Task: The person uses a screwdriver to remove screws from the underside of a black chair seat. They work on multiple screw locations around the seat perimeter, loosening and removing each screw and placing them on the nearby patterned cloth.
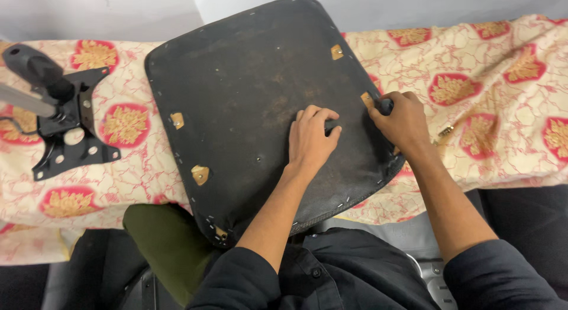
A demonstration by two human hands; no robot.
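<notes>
A floral cloth (485, 79) covered the bed below a pale wall. One black bracket (65, 123) lay left. One seat base (248, 97) lay centre; left hand (310, 138) pressed it, fingers curled; right hand (402, 120) gripped a dark tool (386, 104) at its edge.

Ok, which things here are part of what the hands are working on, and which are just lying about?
In hand:
- black seat base, underside up
- left hand pressing on it
- right hand gripping a dark tool at its right edge

Lying about:
- black metal chair mechanism, far left
- patterned cloth underneath
</notes>
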